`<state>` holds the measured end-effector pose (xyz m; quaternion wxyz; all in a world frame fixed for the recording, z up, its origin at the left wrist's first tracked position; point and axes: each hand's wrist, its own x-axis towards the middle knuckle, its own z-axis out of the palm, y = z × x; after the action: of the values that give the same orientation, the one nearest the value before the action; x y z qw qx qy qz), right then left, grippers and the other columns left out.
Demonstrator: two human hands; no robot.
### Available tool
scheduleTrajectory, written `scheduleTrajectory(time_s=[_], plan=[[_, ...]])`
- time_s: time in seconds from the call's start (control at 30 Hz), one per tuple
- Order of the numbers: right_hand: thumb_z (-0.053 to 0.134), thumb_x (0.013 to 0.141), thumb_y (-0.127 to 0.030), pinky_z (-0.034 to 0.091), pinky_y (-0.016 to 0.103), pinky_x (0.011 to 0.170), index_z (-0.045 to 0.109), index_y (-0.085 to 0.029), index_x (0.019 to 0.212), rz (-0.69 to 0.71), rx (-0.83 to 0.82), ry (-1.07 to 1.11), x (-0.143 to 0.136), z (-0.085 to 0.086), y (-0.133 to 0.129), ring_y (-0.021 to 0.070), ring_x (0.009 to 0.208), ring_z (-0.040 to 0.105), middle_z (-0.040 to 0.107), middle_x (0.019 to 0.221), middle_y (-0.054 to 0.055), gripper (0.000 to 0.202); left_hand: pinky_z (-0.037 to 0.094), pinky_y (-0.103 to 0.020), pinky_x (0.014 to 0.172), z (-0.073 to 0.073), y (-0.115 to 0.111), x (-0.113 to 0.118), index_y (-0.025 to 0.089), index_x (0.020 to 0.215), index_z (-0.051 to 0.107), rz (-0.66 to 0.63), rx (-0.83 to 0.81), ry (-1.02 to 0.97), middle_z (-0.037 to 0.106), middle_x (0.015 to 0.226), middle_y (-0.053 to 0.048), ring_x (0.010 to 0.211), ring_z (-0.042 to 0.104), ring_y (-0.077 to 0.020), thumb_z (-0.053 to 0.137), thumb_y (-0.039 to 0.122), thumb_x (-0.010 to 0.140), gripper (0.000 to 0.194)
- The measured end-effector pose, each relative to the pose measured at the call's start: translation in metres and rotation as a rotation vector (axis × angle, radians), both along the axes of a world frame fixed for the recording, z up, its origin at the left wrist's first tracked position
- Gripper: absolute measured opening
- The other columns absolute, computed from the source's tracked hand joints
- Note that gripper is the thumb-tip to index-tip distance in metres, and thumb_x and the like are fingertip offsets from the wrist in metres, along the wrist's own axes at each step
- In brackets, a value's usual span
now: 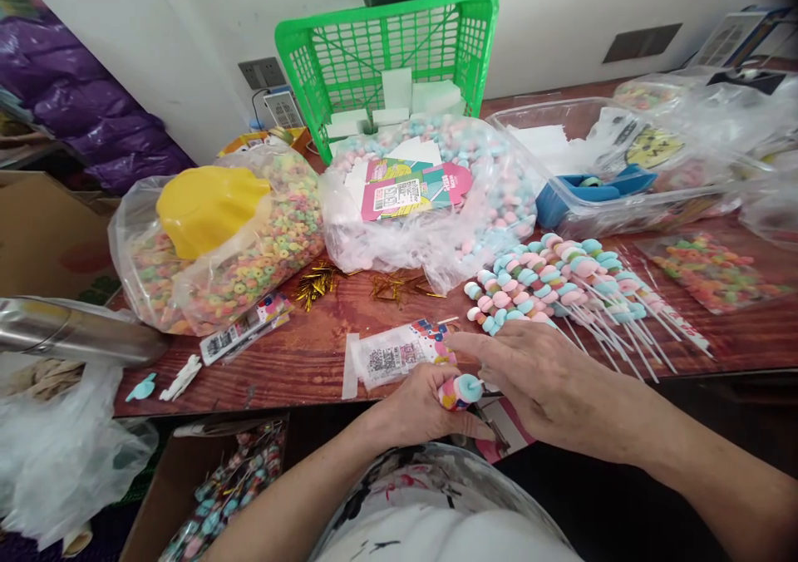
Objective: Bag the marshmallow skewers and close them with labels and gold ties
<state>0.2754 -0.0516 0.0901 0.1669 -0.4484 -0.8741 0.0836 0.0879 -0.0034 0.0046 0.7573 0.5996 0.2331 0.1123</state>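
My left hand (415,412) is closed around a marshmallow skewer (469,388) in a printed wrapper, its blue end and white stick pointing right. Beside that stick, my right hand (542,379) has its index finger stretched left over the printed clear bags (396,354); its other fingers are partly hidden, and whether they touch the stick is unclear. Flat on the table, the bags lie just beyond my left hand. Several pink and blue marshmallow skewers (549,279) are piled beyond my right hand. Gold twist ties (317,286) lie farther back on the tabletop.
Behind are a bag of candy rings (280,246) with a yellow bowl (212,204), a marshmallow bag (499,171) with printed cards, a green basket (386,34) and a clear tub (529,121). A steel flask (75,329) lies left; a carton (155,479) of wrapped skewers stands below the edge.
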Motion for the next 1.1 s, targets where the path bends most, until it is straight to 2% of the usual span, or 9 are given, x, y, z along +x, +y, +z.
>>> scheduleTrajectory(time_s=[0.17, 0.37, 0.47, 0.57, 0.67, 0.83, 0.93, 1.03, 1.1], plan=[[0.046, 0.076, -0.002, 0.038, 0.027, 0.067, 0.051, -0.018, 0.124, -0.059, -0.141, -0.035, -0.011, -0.008, 0.002, 0.0180, 0.075, 0.058, 0.066, 0.084, 0.005, 0.051, 0.046, -0.027, 0.076, 0.007, -0.005, 0.006, 0.013, 0.092, 0.068, 0.035, 0.067, -0.008, 0.064, 0.082, -0.001, 0.076, 0.055, -0.0149, 0.080, 0.032, 0.066, 0.034], [0.060, 0.078, -0.015, 0.031, 0.028, 0.062, 0.054, -0.019, 0.114, -0.014, -0.291, -0.152, -0.030, -0.023, 0.008, 0.0196, 0.074, 0.058, 0.065, 0.082, 0.004, 0.037, 0.046, -0.031, 0.088, 0.014, -0.007, 0.012, 0.014, 0.091, 0.066, 0.131, 0.178, -0.109, 0.066, 0.097, -0.005, 0.094, 0.057, -0.0203, 0.084, 0.032, 0.062, 0.038], [0.057, 0.084, -0.017, 0.030, 0.029, 0.062, 0.057, -0.018, 0.108, -0.083, -0.201, -0.175, -0.025, -0.024, 0.017, 0.0203, 0.075, 0.058, 0.065, 0.085, 0.007, 0.024, 0.048, -0.022, 0.063, 0.014, -0.003, 0.002, 0.013, 0.087, 0.063, 0.121, 0.021, 0.004, 0.063, 0.077, -0.001, 0.066, 0.056, -0.0105, 0.076, 0.046, 0.070, 0.039], [0.045, 0.093, -0.017, 0.032, 0.029, 0.064, 0.060, -0.017, 0.096, -0.108, -0.114, -0.028, -0.014, -0.022, 0.024, 0.0183, 0.075, 0.057, 0.064, 0.084, 0.006, 0.016, 0.028, -0.015, 0.035, 0.016, 0.003, -0.010, 0.013, 0.082, 0.060, 0.172, -0.119, 0.200, 0.056, 0.063, 0.003, 0.039, 0.037, -0.0028, 0.058, 0.064, 0.079, 0.051], [0.038, 0.094, -0.014, 0.034, 0.027, 0.065, 0.060, -0.017, 0.082, -0.060, -0.096, 0.158, -0.010, -0.023, 0.028, 0.0148, 0.069, 0.054, 0.061, 0.073, 0.003, 0.025, 0.024, -0.014, 0.031, 0.019, 0.005, -0.015, 0.013, 0.077, 0.058, 0.230, -0.140, 0.228, 0.058, 0.062, 0.001, 0.035, 0.034, -0.0016, 0.050, 0.071, 0.079, 0.059], [0.037, 0.089, -0.012, 0.036, 0.028, 0.062, 0.058, -0.017, 0.074, -0.116, 0.022, 0.235, -0.028, -0.038, 0.032, 0.0154, 0.065, 0.052, 0.059, 0.069, 0.004, 0.026, 0.024, -0.014, 0.027, 0.015, 0.006, -0.013, 0.011, 0.079, 0.060, 0.251, -0.163, 0.146, 0.063, 0.056, -0.003, 0.028, 0.037, -0.0034, 0.044, 0.072, 0.082, 0.063], [0.043, 0.093, -0.021, 0.042, 0.027, 0.061, 0.061, -0.017, 0.089, -0.207, -0.075, 0.553, -0.042, -0.047, 0.036, 0.0146, 0.065, 0.055, 0.063, 0.073, 0.003, 0.019, 0.029, -0.015, 0.030, 0.012, 0.009, -0.015, 0.010, 0.097, 0.062, 0.364, -0.204, 0.010, 0.061, 0.052, -0.002, 0.031, 0.046, -0.0078, 0.044, 0.070, 0.083, 0.065], [0.054, 0.090, -0.035, 0.048, 0.026, 0.059, 0.060, -0.018, 0.108, -0.360, -0.179, 0.896, -0.057, -0.057, 0.037, 0.0152, 0.064, 0.058, 0.064, 0.078, 0.002, 0.026, 0.035, -0.016, 0.034, 0.015, 0.015, -0.021, 0.014, 0.130, 0.050, 0.528, -0.215, -0.122, 0.056, 0.050, 0.004, 0.035, 0.051, -0.0102, 0.046, 0.070, 0.083, 0.073], [0.061, 0.085, -0.039, 0.049, 0.027, 0.059, 0.065, -0.020, 0.100, -0.396, -0.211, 0.902, -0.069, -0.066, 0.034, 0.0169, 0.068, 0.060, 0.065, 0.080, 0.002, 0.024, 0.035, -0.015, 0.035, 0.019, 0.017, -0.028, 0.018, 0.141, 0.041, 0.581, -0.200, -0.148, 0.052, 0.050, 0.007, 0.034, 0.047, -0.0075, 0.049, 0.068, 0.083, 0.077]])
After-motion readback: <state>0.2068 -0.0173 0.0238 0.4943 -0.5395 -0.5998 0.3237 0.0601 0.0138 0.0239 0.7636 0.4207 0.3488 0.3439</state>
